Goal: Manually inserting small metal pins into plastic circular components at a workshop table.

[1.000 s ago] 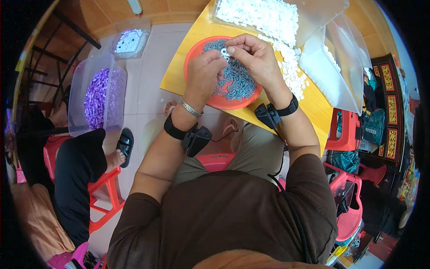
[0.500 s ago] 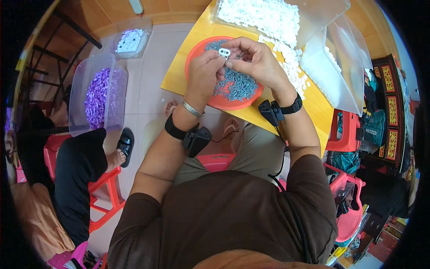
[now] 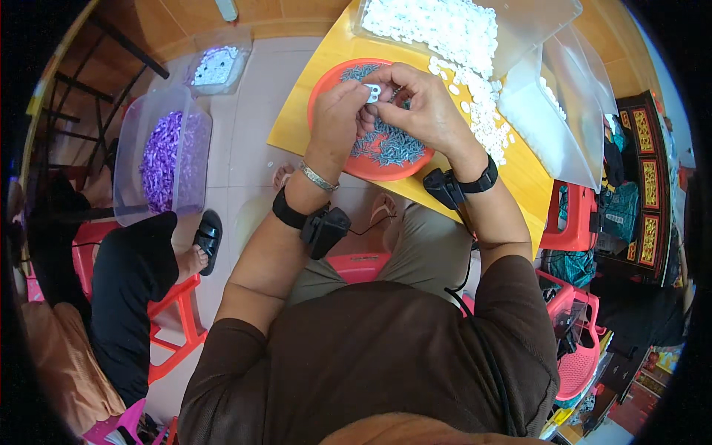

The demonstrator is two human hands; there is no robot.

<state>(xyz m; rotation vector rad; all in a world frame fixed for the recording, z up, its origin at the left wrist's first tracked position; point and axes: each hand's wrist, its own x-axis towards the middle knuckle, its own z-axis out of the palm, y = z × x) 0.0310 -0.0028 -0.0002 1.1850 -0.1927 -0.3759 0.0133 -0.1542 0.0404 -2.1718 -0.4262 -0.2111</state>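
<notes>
Over a round orange-red tray (image 3: 320, 141) of small grey screws (image 3: 397, 148), both my hands meet at a small white plastic piece with two round holes (image 3: 373, 93). My left hand (image 3: 337, 119) pinches the piece between thumb and fingers. My right hand (image 3: 423, 107) is closed beside it, thumb and forefinger curled against the piece's right side. Anything in the right fingertips is too small to make out; greyish bits show between the fingers.
The tray rests on a yellow table (image 3: 297, 111). Loose white pieces (image 3: 482, 111) lie right of it, by a clear bin (image 3: 430, 30) of more and a tilted clear bin (image 3: 534, 126). A bin of purple pieces (image 3: 163, 163) stands on the floor, near another person's leg (image 3: 133, 259).
The white piece has turned slightly and sits a little lower between the fingertips. My right hand has shifted slightly left, closer around it.
</notes>
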